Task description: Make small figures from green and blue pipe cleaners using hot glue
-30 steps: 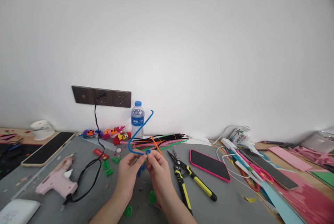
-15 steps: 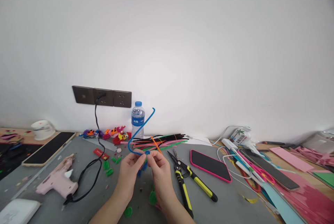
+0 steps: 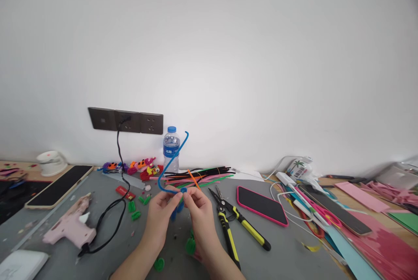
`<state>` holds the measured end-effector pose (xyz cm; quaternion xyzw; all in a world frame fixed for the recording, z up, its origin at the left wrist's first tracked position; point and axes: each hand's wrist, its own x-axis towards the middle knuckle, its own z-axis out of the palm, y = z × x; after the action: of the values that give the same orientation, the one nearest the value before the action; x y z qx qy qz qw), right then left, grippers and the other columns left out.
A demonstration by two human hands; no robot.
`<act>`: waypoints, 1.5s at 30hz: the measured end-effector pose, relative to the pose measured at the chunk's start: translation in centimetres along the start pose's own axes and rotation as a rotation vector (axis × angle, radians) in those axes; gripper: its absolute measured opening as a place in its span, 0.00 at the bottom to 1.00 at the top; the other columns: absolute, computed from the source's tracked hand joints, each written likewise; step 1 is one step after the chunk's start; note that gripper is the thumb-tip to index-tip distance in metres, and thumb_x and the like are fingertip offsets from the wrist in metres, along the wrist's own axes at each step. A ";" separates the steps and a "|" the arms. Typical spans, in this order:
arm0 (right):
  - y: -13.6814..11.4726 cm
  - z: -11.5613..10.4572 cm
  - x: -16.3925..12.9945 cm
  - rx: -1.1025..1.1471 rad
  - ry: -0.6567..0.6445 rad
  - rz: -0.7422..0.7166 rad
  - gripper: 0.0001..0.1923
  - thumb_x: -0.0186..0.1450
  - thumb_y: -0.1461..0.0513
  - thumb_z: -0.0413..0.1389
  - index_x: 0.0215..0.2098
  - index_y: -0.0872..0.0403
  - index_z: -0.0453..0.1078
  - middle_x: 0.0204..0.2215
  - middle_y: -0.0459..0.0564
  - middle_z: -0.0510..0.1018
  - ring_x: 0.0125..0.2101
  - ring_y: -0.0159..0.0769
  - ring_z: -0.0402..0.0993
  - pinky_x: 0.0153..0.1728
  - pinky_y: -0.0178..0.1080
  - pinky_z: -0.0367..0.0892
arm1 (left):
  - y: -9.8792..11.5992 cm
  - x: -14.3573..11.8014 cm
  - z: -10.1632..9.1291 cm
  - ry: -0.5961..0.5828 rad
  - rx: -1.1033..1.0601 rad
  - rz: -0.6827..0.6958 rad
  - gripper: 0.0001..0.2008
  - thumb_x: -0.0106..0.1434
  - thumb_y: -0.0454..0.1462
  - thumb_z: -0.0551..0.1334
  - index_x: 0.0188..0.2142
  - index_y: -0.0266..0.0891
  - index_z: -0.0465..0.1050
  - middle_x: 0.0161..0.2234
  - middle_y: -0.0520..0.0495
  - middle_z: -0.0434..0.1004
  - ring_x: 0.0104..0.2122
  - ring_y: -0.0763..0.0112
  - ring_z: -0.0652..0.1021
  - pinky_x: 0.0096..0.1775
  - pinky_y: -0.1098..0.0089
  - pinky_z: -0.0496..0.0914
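Between my fingertips is a blue pipe cleaner, its long free end rising up and bent into a small hook at the tip. My left hand pinches it near the lower bend. My right hand grips the small coiled blue part at its other end. More blue fuzzy pieces hang beneath the fingers, partly hidden. Green curled pieces lie below my right wrist, and another green curl is near my left forearm.
Wire-stripping pliers and a pink-cased phone lie to the right. A pink glue gun with a black cord sits left. Behind are a water bottle and a bundle of pipe cleaners. Coloured sheets cover the far right.
The free end of the blue pipe cleaner has swung slightly left and up. Both hands keep their pinch in nearly the same place. The whole view has shifted a little.
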<state>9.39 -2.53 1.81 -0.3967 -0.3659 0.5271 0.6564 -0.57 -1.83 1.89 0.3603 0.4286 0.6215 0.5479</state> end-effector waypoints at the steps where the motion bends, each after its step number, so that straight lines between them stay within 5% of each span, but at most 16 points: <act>1: 0.1 0.0 0.0 0.008 -0.008 0.005 0.17 0.50 0.51 0.67 0.23 0.54 0.70 0.19 0.42 0.66 0.23 0.31 0.58 0.27 0.33 0.57 | 0.0 0.0 0.0 0.001 0.002 0.011 0.13 0.44 0.44 0.74 0.24 0.37 0.78 0.24 0.51 0.76 0.25 0.70 0.74 0.28 0.73 0.68; 9: 0.7 0.1 -0.1 0.071 -0.049 0.059 0.17 0.51 0.51 0.67 0.22 0.55 0.69 0.19 0.41 0.64 0.23 0.30 0.56 0.27 0.32 0.55 | -0.1 0.0 -0.1 0.012 -0.002 0.062 0.12 0.43 0.42 0.74 0.23 0.37 0.77 0.25 0.50 0.75 0.27 0.70 0.73 0.28 0.74 0.68; 18: 0.5 -0.1 0.2 0.003 -0.102 0.064 0.17 0.53 0.51 0.66 0.24 0.55 0.69 0.19 0.41 0.65 0.22 0.29 0.57 0.26 0.32 0.55 | 0.5 0.0 0.3 0.012 -0.049 -0.072 0.17 0.41 0.45 0.75 0.22 0.36 0.76 0.16 0.56 0.65 0.20 0.76 0.64 0.22 0.76 0.60; 24: -0.6 -1.8 1.1 -0.125 -0.302 0.192 0.14 0.52 0.54 0.66 0.29 0.56 0.74 0.22 0.43 0.72 0.23 0.29 0.63 0.27 0.33 0.58 | -0.2 0.6 -0.2 -0.024 -0.072 -0.122 0.17 0.44 0.46 0.73 0.19 0.37 0.72 0.18 0.55 0.65 0.22 0.75 0.64 0.24 0.74 0.61; 27: -1.2 -3.1 1.8 -0.146 -0.285 0.202 0.13 0.54 0.55 0.64 0.33 0.56 0.76 0.23 0.45 0.74 0.24 0.29 0.64 0.28 0.33 0.57 | -0.1 0.7 -0.3 -0.034 -0.027 -0.114 0.19 0.44 0.47 0.73 0.17 0.38 0.67 0.17 0.57 0.62 0.21 0.75 0.61 0.24 0.74 0.59; 34: -3.0 -5.5 3.1 -0.079 -0.164 0.189 0.18 0.52 0.51 0.66 0.34 0.55 0.77 0.24 0.45 0.73 0.25 0.29 0.63 0.28 0.33 0.56 | 0.8 0.2 -0.2 -0.179 0.216 -0.176 0.17 0.49 0.50 0.68 0.21 0.39 0.70 0.18 0.56 0.61 0.21 0.74 0.60 0.25 0.72 0.55; 45: -4.2 -6.9 3.2 -0.275 -0.260 0.114 0.19 0.58 0.47 0.62 0.33 0.55 0.76 0.24 0.44 0.69 0.25 0.30 0.59 0.28 0.33 0.56 | 0.1 0.3 -0.2 -0.468 0.533 -0.059 0.11 0.52 0.44 0.65 0.25 0.37 0.75 0.24 0.48 0.73 0.28 0.65 0.70 0.31 0.69 0.62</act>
<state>17.83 -0.83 2.93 -0.4312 -0.4933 0.5553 0.5122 -0.83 -1.60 1.87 0.6105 0.4490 0.3724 0.5357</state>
